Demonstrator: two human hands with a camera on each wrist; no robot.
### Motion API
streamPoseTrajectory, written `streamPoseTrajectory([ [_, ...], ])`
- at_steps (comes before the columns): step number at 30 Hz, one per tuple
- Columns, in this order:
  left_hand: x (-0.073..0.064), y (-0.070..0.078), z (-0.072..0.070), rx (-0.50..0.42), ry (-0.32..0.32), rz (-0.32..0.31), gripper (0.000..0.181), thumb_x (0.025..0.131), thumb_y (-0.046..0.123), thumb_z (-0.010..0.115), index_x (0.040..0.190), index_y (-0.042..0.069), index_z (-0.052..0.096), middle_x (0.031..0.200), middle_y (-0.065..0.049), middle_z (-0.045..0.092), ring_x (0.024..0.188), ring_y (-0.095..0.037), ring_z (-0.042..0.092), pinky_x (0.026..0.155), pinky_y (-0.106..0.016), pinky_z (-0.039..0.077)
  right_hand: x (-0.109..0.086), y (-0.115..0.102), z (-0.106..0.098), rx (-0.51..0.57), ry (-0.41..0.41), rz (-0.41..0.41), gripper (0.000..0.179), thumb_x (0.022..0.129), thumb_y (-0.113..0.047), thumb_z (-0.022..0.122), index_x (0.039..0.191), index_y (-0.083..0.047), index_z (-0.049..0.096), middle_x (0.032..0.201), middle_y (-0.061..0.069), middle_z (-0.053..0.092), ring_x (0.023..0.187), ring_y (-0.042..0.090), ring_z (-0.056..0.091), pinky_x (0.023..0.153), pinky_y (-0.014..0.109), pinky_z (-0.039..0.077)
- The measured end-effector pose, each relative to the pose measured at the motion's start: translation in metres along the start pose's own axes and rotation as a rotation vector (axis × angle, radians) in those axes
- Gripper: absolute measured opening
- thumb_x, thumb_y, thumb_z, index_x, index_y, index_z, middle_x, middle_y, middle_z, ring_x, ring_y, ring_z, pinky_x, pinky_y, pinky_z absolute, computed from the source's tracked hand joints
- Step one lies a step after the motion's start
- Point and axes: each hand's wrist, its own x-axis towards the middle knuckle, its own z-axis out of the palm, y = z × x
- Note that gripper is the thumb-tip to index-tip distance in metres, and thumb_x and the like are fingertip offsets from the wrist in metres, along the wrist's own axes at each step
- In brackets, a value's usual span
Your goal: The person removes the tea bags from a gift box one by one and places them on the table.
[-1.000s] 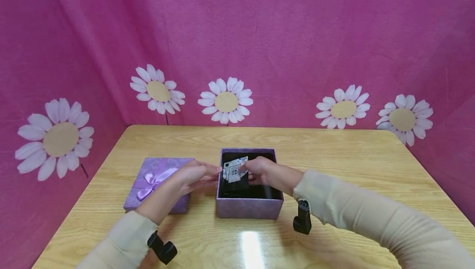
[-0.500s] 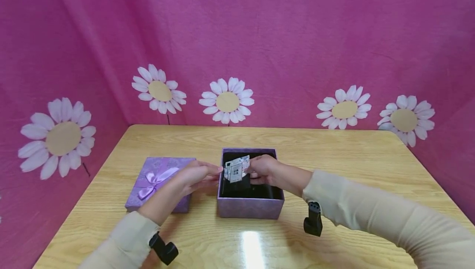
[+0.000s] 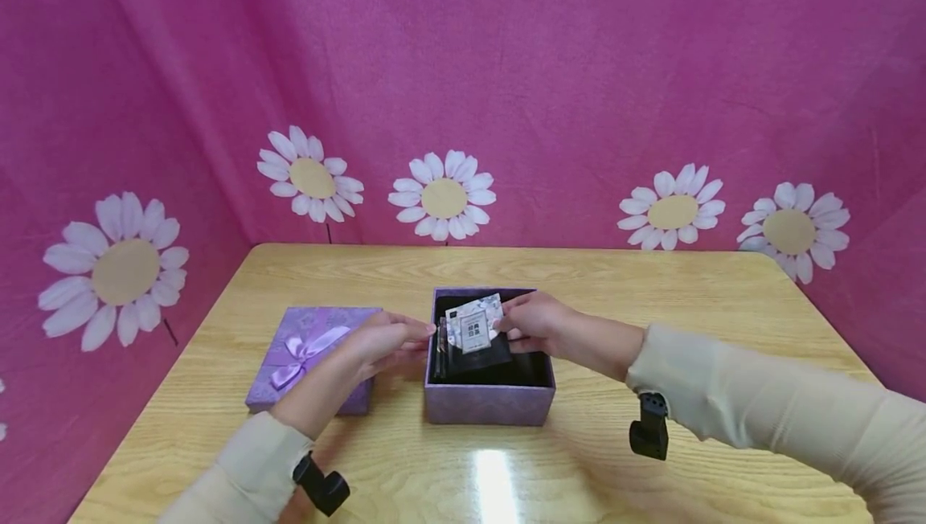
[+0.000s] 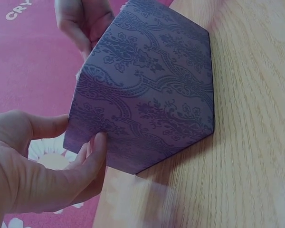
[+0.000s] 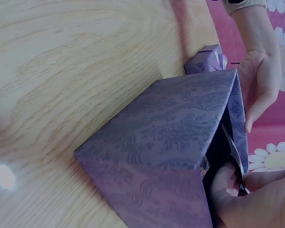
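Note:
An open purple patterned gift box (image 3: 488, 405) stands on the table. At its left side my left hand (image 3: 387, 341) grips it. In the left wrist view the thumb meets the rim while the fingertips press the outer wall (image 4: 147, 90). My right hand (image 3: 542, 323) reaches inside and pinches the right edge of a flat black packet (image 3: 473, 359) with a white printed label. That packet leans tilted within the box opening. The right wrist view shows the thumb and part of the packet inside, partly hidden by the wall.
Left of the box lies a purple lid (image 3: 271, 375) with a satin bow (image 3: 297, 363), partly behind the left forearm. Thin dark packet edges (image 3: 440, 347) stand along the box's left inner wall. A pink curtain (image 3: 550, 106) with daisies hangs behind the wooden table (image 3: 687, 291).
My right hand has moved to the right and slightly up with the packet, so more of its label and black lower part shows. The left hand stays at the box.

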Motion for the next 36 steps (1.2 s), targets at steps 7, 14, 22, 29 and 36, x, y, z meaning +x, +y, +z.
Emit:
streamPoseTrajectory([
  [7, -0.001, 0.001, 0.000, 0.007, -0.001, -0.005, 0.035, 0.093, 0.003, 0.056, 0.121, -0.019, 0.051, 0.116, -0.024, 0.066, 0.086, -0.010, 0.065, 0.087, -0.026, 0.060, -0.009, 0.000, -0.015, -0.043, -0.020, -0.030, 0.037, 0.092, -0.001, 0.054, 0.127, 0.009, 0.048, 0.083, -0.003, 0.062, 0.071, 0.005, 0.057, 0.067, 0.019, 0.054],
  [14, 0.000, 0.001, 0.000, 0.025, 0.006, -0.004, 0.036, 0.094, 0.005, 0.056, 0.121, -0.018, 0.052, 0.117, -0.024, 0.065, 0.086, -0.010, 0.065, 0.088, -0.026, 0.059, -0.016, 0.002, -0.031, -0.032, -0.021, -0.023, 0.035, 0.092, -0.002, 0.055, 0.125, 0.007, 0.047, 0.080, -0.005, 0.062, 0.069, 0.005, 0.058, 0.065, 0.018, 0.056],
  [22, 0.001, 0.000, 0.000, 0.006, 0.000, 0.005, 0.036, 0.094, 0.002, 0.054, 0.122, -0.020, 0.050, 0.121, -0.029, 0.062, 0.089, -0.012, 0.066, 0.085, -0.024, 0.060, -0.018, 0.010, -0.051, 0.010, -0.032, -0.026, 0.048, 0.093, -0.003, 0.053, 0.137, 0.010, 0.039, 0.079, -0.006, 0.063, 0.069, 0.002, 0.059, 0.071, 0.018, 0.059],
  [29, -0.002, 0.003, 0.002, 0.013, 0.012, -0.008, 0.035, 0.094, 0.003, 0.054, 0.121, -0.020, 0.051, 0.121, -0.029, 0.062, 0.086, -0.010, 0.065, 0.085, -0.025, 0.060, -0.015, 0.018, -0.070, 0.104, -0.102, -0.063, 0.044, 0.095, -0.002, 0.050, 0.135, 0.011, 0.038, 0.075, -0.009, 0.061, 0.063, -0.001, 0.047, 0.068, 0.014, 0.054],
  [36, -0.005, 0.004, 0.004, 0.012, 0.034, -0.014, 0.035, 0.094, 0.003, 0.055, 0.120, -0.019, 0.051, 0.120, -0.029, 0.062, 0.086, -0.010, 0.065, 0.086, -0.027, 0.060, -0.007, 0.023, -0.091, 0.218, -0.137, -0.054, 0.032, 0.097, -0.002, 0.046, 0.128, 0.006, 0.043, 0.077, -0.009, 0.068, 0.067, -0.002, 0.056, 0.069, 0.015, 0.056],
])
